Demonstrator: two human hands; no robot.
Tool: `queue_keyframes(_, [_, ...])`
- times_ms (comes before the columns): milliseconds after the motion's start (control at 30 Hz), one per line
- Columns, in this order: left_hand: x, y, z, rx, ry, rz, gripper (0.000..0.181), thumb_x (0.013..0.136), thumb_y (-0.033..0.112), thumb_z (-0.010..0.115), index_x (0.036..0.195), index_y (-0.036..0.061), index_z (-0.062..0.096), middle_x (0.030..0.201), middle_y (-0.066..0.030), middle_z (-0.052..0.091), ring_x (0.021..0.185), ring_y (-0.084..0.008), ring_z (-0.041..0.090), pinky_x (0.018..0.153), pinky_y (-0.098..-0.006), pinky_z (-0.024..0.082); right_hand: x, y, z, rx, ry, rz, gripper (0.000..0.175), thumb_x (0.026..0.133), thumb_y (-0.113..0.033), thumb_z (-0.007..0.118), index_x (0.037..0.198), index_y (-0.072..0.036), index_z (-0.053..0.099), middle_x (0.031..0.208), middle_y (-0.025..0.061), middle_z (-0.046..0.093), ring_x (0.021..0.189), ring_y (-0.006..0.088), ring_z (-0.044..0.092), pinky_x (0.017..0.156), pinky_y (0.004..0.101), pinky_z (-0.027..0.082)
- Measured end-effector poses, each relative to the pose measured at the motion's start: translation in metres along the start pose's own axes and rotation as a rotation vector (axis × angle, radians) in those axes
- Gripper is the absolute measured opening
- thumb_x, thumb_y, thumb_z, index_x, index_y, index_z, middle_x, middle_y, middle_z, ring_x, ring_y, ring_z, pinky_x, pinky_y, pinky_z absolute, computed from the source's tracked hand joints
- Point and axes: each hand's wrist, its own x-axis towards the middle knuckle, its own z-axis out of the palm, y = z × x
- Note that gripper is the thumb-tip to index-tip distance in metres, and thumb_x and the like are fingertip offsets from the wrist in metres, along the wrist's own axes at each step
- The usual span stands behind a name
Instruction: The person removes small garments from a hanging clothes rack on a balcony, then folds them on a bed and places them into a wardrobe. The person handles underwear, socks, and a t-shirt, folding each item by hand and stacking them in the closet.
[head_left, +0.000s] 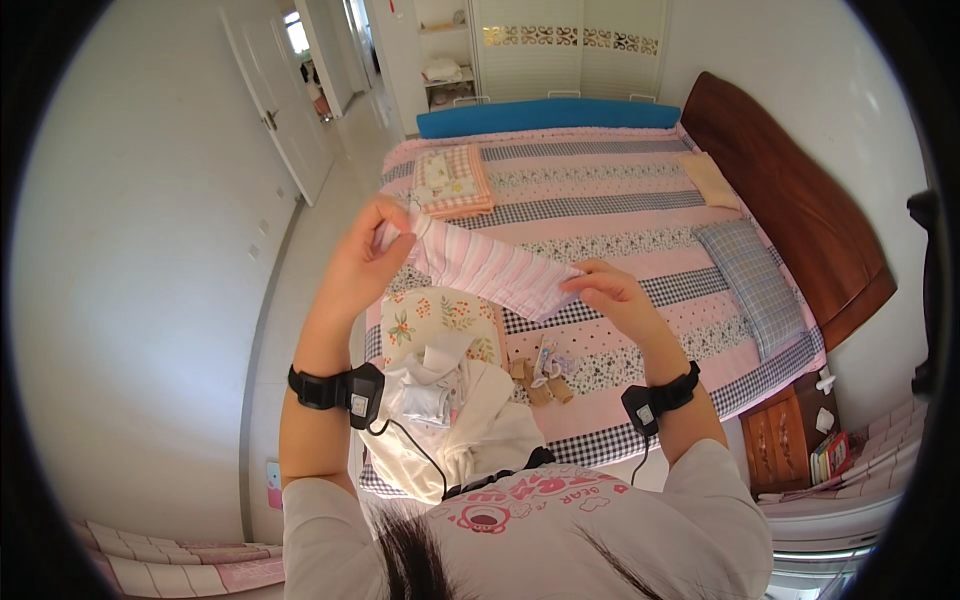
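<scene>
Stretched between my hands above the bed is a pink-and-white striped cloth garment (487, 266). Its upper left end is pinched between the thumb and fingers of my left hand (379, 244). My right hand (611, 292) grips the lower right end by its edge. Below the garment, on the bed, lies a heap of white and cream clothes (480, 420) with a shiny silvery packet (427, 405) on top. A floral cloth (439, 319) sits under the heap's far side. Small tan and white items (544, 371), perhaps socks, lie to the right.
The bed (592, 330) has a striped patchwork cover. A folded checked stack (454, 184), a plaid pillow (754, 281) and a beige cloth (709, 180) rest on it. A blue bolster (547, 118) lines the far edge, a wooden headboard (787, 202) the right. A nightstand (780, 442) stands at lower right.
</scene>
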Motion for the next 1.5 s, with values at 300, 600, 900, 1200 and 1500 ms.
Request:
queue_keyframes(300, [0.028, 0.029, 0.054, -0.076, -0.337, 0.108, 0.023, 0.083, -0.007, 0.053, 0.099, 0.0077, 0.050, 0.100, 0.0007, 0.048, 0.097, -0.0083, 0.047, 0.078, -0.0211, 0.040, -0.011, -0.024, 0.004, -0.026, -0.166, 0.035, 0.062, 0.076, -0.006, 0.068, 0.130, -0.005, 0.038, 0.103, 0.0086, 0.056, 0.095, 0.0159, 0.053, 0.087, 0.0284, 0.042])
queue_keyframes(600, [-0.016, -0.056, 0.060, -1.247, -0.374, -0.658, 0.053, 0.086, 0.024, 0.059, 0.133, 0.0081, 0.039, 0.137, -0.0100, 0.037, 0.124, -0.0213, 0.038, 0.101, -0.0327, 0.033, 0.009, -0.036, 0.049, 0.410, -0.126, 0.489, 0.027, 0.086, -0.018, 0.062, 0.105, 0.001, 0.061, 0.092, 0.0067, 0.065, 0.081, 0.0165, 0.064, 0.074, 0.0293, 0.051])
queue_keyframes(900, [-0.125, -0.102, 0.092, -1.290, 0.095, -0.846, 0.054, 0.091, 0.032, 0.054, 0.130, -0.0020, 0.040, 0.132, -0.0140, 0.046, 0.119, -0.0260, 0.047, 0.100, -0.0388, 0.038, 0.000, 0.026, 0.060, 0.572, 0.174, 0.758, 0.023, 0.090, -0.016, 0.054, 0.103, 0.003, 0.058, 0.095, 0.0096, 0.064, 0.084, 0.0155, 0.063, 0.074, 0.0290, 0.052])
queue_keyframes(1200, [-0.104, -0.078, 0.043, -0.870, 0.263, -0.637, 0.026, 0.087, 0.008, 0.050, 0.112, 0.0021, 0.055, 0.110, -0.0086, 0.060, 0.097, -0.0174, 0.058, 0.084, -0.0305, 0.047, 0.017, 0.018, 0.067, 0.710, 0.198, 0.492, 0.023, 0.091, -0.009, 0.048, 0.110, 0.002, 0.056, 0.106, 0.0088, 0.061, 0.094, 0.0156, 0.059, 0.084, 0.0295, 0.046])
queue_keyframes(1500, [-0.092, -0.049, 0.027, -0.882, -0.172, -0.157, 0.032, 0.089, 0.029, 0.041, 0.097, 0.0018, 0.056, 0.105, -0.0115, 0.058, 0.099, -0.0204, 0.056, 0.084, -0.0316, 0.046, 0.032, -0.022, 0.048, 0.567, -0.155, 0.020, 0.024, 0.077, 0.010, 0.044, 0.083, 0.001, 0.065, 0.084, 0.0077, 0.064, 0.079, 0.0140, 0.059, 0.073, 0.0258, 0.044])
